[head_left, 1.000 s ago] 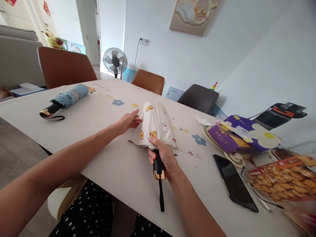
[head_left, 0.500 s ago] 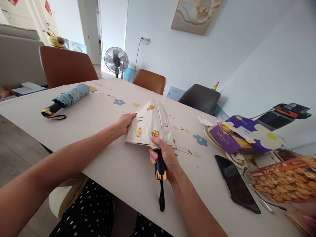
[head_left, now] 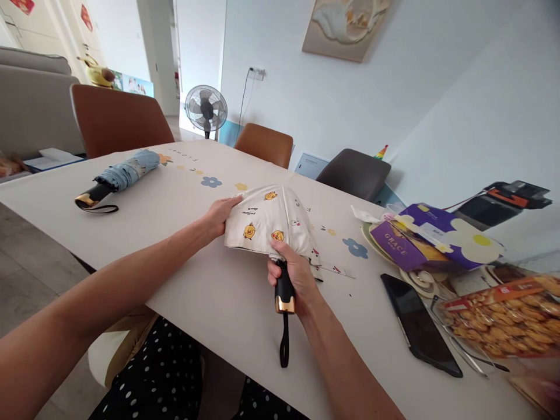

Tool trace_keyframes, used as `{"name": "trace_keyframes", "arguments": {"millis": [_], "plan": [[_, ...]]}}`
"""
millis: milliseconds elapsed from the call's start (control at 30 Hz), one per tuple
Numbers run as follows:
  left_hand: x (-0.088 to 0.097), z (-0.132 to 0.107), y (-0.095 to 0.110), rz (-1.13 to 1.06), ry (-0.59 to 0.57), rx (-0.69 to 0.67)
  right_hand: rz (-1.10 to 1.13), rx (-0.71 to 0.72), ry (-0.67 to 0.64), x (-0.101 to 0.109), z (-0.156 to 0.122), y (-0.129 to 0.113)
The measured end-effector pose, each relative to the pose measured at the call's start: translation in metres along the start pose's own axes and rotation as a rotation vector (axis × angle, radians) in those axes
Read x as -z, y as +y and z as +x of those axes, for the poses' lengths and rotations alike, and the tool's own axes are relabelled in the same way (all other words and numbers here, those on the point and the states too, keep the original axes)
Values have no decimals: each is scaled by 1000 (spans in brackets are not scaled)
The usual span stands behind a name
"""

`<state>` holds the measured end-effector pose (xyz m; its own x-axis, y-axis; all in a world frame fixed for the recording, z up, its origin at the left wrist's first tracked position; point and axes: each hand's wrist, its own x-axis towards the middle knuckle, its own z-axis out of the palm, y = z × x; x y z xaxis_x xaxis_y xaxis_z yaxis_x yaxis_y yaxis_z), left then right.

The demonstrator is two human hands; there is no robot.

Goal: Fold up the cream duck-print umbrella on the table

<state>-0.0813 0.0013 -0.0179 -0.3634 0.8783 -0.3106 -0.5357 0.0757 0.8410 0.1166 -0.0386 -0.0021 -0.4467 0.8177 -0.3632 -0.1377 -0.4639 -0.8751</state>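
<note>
Hanging toward my remote viewpoint, a black wrist loop (head_left: 284, 347) is the nearest part of the white umbrella (head_left: 260, 224), which lies over the near part of the tabletop (head_left: 227, 303), between the hands. I have the right hand (head_left: 294, 269) wrapped around the top of the black handle (head_left: 284, 289), its thumb pressed up against the canopy's lower edge. A little farther out, the left hand (head_left: 221, 217) is closed in a pinch on the canopy's left side, thumb on top; most of its fingers are hidden from me.

As I judge it, the work is partway along: the shaft looks collapsed and the fabric hangs down around it, but the panels flare loosely and are not wound snug. A pale strip (head_left: 336, 270), probably the closing strap, lies flat at the right, fastened around nothing, so the winding and fastening look undone.

Off to the right I see a phone (head_left: 420, 324), with a pack of cookies (head_left: 503, 321) beyond its right edge and a purple box (head_left: 431, 233) behind. Farther left rests a blue umbrella (head_left: 131, 170), neatly furled. Past the tabletop stand chairs (head_left: 120, 119) and a fan (head_left: 205, 109).
</note>
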Motion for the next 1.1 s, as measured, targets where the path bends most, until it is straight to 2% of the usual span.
{"name": "trace_keyframes", "arguments": {"millis": [133, 300, 400, 467, 600, 767, 833, 967, 1100], "plan": [[1, 2, -4, 102, -1, -54, -3, 21, 0, -4, -4, -3], [-2, 0, -14, 428, -23, -146, -65, 17, -25, -10, -12, -4], [-6, -6, -17, 503, -13, -221, -105, 1, -135, -11, -17, -4], [-8, -10, -18, 576, -46, -300, -122, -25, -220, -11, -18, -3], [-9, -14, -20, 663, -99, -432, -126, -42, -297, -8, -18, 1], [-11, -17, -24, 531, -110, -400, -112, -35, -319, -9, -15, 6], [-12, -17, -24, 503, -124, -336, -93, -25, -289, -11, -15, 4], [-14, -17, -22, 389, -135, -118, -50, 63, -101, -14, -15, 0], [-17, -19, -23, 365, -178, -21, 7, 137, 15, -8, -10, -6]]}}
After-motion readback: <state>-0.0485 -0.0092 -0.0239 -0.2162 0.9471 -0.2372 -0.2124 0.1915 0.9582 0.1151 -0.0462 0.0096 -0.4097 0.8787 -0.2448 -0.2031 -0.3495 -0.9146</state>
